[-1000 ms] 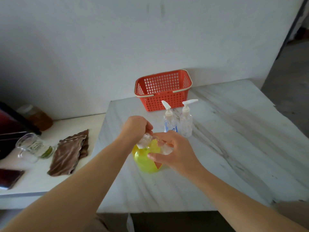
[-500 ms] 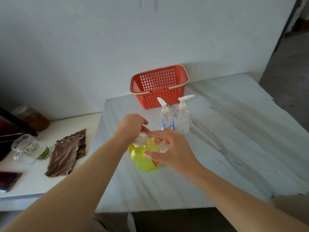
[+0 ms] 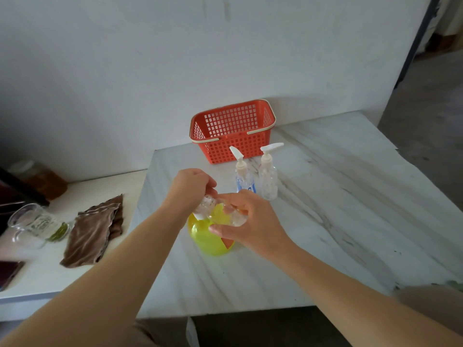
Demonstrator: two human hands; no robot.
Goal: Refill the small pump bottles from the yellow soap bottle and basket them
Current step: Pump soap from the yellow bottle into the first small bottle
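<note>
The yellow soap bottle (image 3: 204, 237) stands on the marble table (image 3: 325, 221), partly hidden under my hands. Just above it I hold a small clear bottle (image 3: 236, 217) between both hands. My left hand (image 3: 190, 187) grips the bottle's left end from above, fingers curled. My right hand (image 3: 255, 227) curls round its other end. Two small pump bottles stand upright behind: one with a blue label (image 3: 243, 177) and a clear one (image 3: 269, 182) to its right. The red basket (image 3: 260, 116) sits at the back against the wall and looks empty.
A lower white counter (image 3: 37, 269) on the left carries a brown cloth (image 3: 94, 230), a glass jug (image 3: 32, 225), an amber jar (image 3: 46, 180) and a dark phone (image 3: 8, 271). The table's right edge drops to the floor.
Both hands stay over the yellow bottle with the small clear bottle between them; only small finger shifts show. The view has drifted slightly.
</note>
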